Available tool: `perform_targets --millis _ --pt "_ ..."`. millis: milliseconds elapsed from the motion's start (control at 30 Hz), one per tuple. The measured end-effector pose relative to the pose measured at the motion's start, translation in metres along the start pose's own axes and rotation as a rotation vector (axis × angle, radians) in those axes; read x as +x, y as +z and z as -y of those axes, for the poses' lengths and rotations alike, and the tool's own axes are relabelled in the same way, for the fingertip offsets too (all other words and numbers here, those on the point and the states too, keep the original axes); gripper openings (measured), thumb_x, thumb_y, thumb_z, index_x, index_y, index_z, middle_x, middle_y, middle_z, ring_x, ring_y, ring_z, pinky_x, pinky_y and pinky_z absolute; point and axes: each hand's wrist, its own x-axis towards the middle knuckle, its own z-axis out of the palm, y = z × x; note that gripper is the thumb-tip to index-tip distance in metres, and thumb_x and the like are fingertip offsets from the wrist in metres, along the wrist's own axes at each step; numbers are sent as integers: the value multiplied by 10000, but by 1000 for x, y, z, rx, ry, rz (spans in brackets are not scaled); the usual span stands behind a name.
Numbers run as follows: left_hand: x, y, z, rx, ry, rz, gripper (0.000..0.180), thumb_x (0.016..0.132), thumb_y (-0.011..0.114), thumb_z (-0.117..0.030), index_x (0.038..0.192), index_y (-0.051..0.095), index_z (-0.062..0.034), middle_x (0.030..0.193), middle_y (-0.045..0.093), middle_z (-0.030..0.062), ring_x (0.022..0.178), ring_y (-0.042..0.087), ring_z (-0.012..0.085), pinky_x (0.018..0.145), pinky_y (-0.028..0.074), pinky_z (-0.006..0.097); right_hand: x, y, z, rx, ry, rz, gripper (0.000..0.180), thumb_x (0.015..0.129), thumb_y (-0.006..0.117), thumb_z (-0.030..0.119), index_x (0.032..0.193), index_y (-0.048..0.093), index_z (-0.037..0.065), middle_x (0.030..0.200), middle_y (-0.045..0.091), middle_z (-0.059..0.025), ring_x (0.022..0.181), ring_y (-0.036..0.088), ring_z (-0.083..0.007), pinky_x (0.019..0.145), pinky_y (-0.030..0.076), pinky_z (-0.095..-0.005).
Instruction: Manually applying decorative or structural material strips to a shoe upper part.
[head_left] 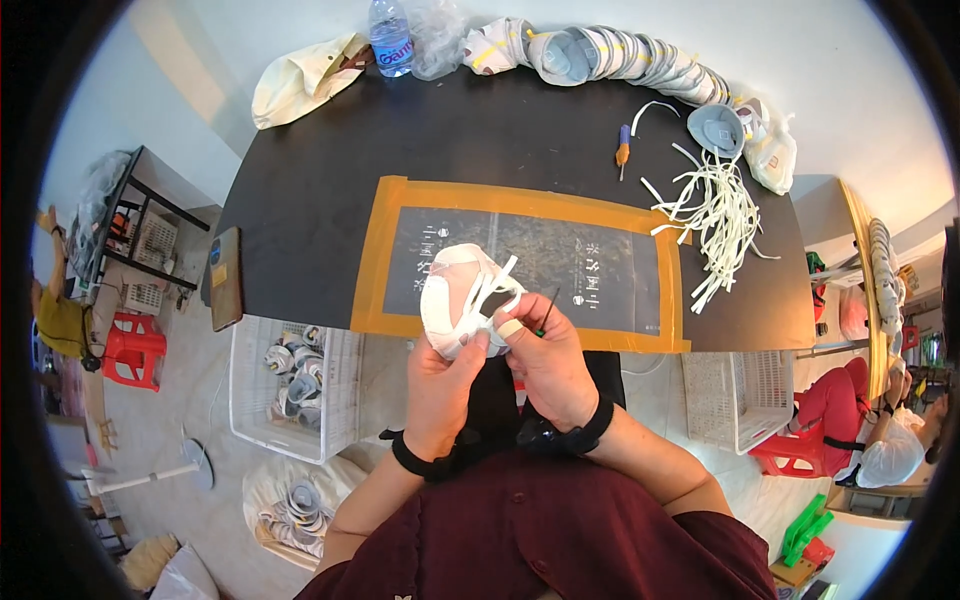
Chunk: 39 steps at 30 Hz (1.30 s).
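Starting at eight o'clock with a white crate (345,400) of small shoe uppers (300,378). At centre, over the tabletop's (295,245) near edge, clamping the left hand's (440,393) grip on a small pink-and-white sneaker (458,298); pinching a slim dark tool (553,300) in the right hand (553,365). Ending at two o'clock with loose white laces (720,210).

White wall (820,90) behind the far edge of the dark desk (300,200); beyond its left edge, a red stool (135,342) on grey floor (185,405)

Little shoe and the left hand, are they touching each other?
Touching. The head view shows the left hand holding the little shoe at its lower end, with the thumb lying right against it and no gap between.
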Motion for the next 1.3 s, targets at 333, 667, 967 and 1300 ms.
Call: perform_targets --millis 333,667,967,1300 --pt "3 6 -1 30 29 -20 227 914 610 -4 1139 601 -32 1003 616 -18 862 534 28 758 444 215 2 -3 -1 -104 -34 10 96 959 617 158 964 556 84 810 532 46 669 456 -38 563 370 -194" --pt "13 11 3 138 160 -30 245 932 618 -47 1170 594 4 1072 643 20 932 573 66 802 465 231 -15 -10 38 -1119 -648 170 76 917 539 64 972 498 32 921 519 -185 797 566 -383 712 493 -373" --pt "15 8 7 235 205 -14 243 928 620 -47 1165 602 3 1083 644 30 952 574 75 823 469 248 -19 -7 38 -1276 -621 84 148 892 604 92 1037 578 74 935 576 -133 763 621 -371 636 523 -435" --pt "17 10 10 231 200 -28 222 924 622 -41 1137 598 14 995 639 6 861 554 47 736 468 226 -21 -5 46 -1327 -605 95 242 818 598 -12 1049 623 59 898 581 -115 778 619 -324 660 512 -373"
